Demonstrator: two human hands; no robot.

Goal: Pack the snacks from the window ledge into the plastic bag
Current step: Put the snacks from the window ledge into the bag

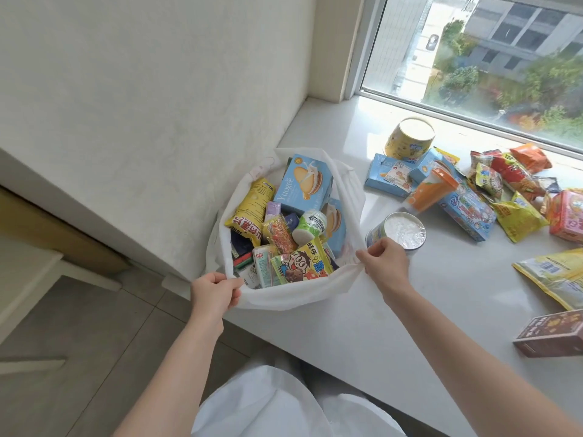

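A white plastic bag [296, 298] sits open at the left end of the window ledge [410, 310]. It holds several snacks, among them a blue biscuit box [303, 184], a yellow packet [250, 205] and a small white-green tub [310, 226]. My left hand [214, 291] grips the bag's near rim on the left. My right hand [383, 263] pinches the rim on the right. More snacks lie loose on the ledge: a silver-lidded can [400, 231], an orange cup [429, 190], a yellow tub [410, 138] and several packets [511, 178].
A brown box [552, 334] and a yellow packet [558, 275] lie at the ledge's right end. The window [489, 58] runs along the back. A white wall [142, 105] stands left of the bag. Grey floor tiles [79, 357] lie below the ledge's edge.
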